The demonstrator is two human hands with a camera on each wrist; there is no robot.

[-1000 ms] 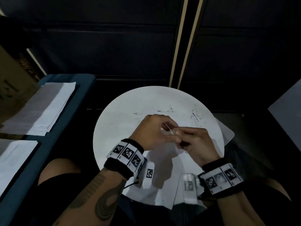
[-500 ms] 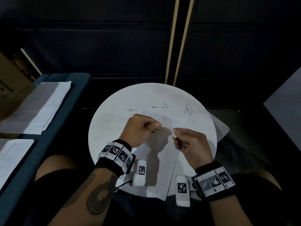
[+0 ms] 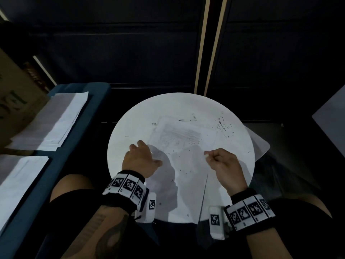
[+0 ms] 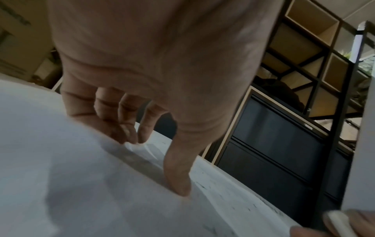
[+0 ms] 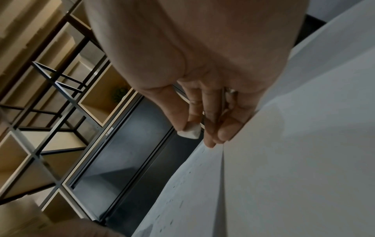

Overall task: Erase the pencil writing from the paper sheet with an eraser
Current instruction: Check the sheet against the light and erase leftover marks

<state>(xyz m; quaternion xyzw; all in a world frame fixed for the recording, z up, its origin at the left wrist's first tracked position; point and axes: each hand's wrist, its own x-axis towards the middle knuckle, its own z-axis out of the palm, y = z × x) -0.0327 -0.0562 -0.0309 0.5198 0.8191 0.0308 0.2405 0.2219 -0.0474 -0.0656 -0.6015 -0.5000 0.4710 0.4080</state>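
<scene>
A white paper sheet (image 3: 179,144) with faint grey pencil lines near its far end lies on the round white table (image 3: 130,120). My left hand (image 3: 139,158) presses down on the sheet's left edge with spread fingertips (image 4: 178,187). My right hand (image 3: 222,163) hovers over the sheet's right edge and pinches a small white eraser (image 3: 206,155) between thumb and forefinger. In the right wrist view the eraser (image 5: 190,131) sits a little above the paper (image 5: 284,176). The left wrist view shows the paper (image 4: 81,184) and, at the lower right corner, the eraser (image 4: 341,222).
Dark eraser crumbs (image 3: 224,126) are scattered on the table's far right and over the sheet. Another sheet (image 3: 259,146) sticks out past the table's right rim. Stacks of paper (image 3: 54,122) lie on a blue bench to the left, beside a cardboard box (image 3: 16,101). Dark cabinets stand behind.
Both hands were together over the sheet's middle. They have drawn apart: the left hand went left and spread flat on the paper, the right kept the eraser and moved right.
</scene>
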